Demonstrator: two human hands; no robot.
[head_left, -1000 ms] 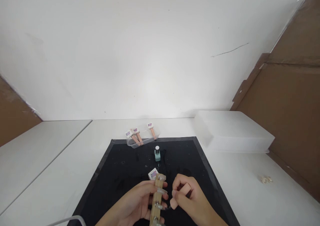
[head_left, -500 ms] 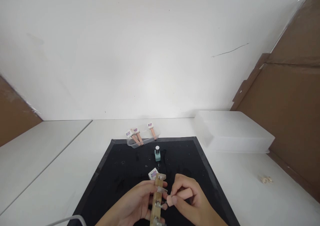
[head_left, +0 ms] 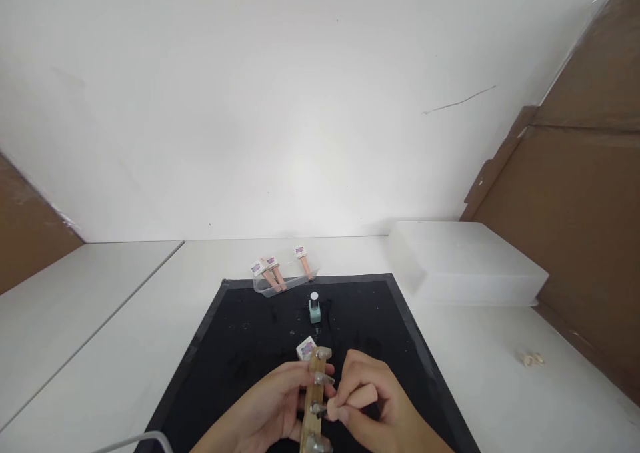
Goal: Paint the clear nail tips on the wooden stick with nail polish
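My left hand (head_left: 280, 399) is wrapped round a narrow wooden strip (head_left: 313, 396) that stands lengthwise in front of me. Several pale, glossy false nails (head_left: 325, 378) stick out from its right side. A nail polish brush (head_left: 361, 397) with a thick pink handle is pinched in my right hand (head_left: 380, 393). Its dark tip is at the third nail from the top; whether it touches is too small to tell. Just beyond my left fingers sits a white square bottle (head_left: 307, 348) with a purple print, partly hidden by the strip.
A teal nail polish bottle (head_left: 315, 309) with a white cap stands on the black mat (head_left: 245, 333). Behind it, a clear tray (head_left: 270, 291) holds pink-handled bottles (head_left: 270, 274). A white translucent box (head_left: 470, 266) and small beige pieces (head_left: 531, 358) are at right.
My right hand has moved the brush slightly left, bringing its tip to the third nail. The pink handle is tilted a little differently. My left hand and the wooden strip have hardly moved.
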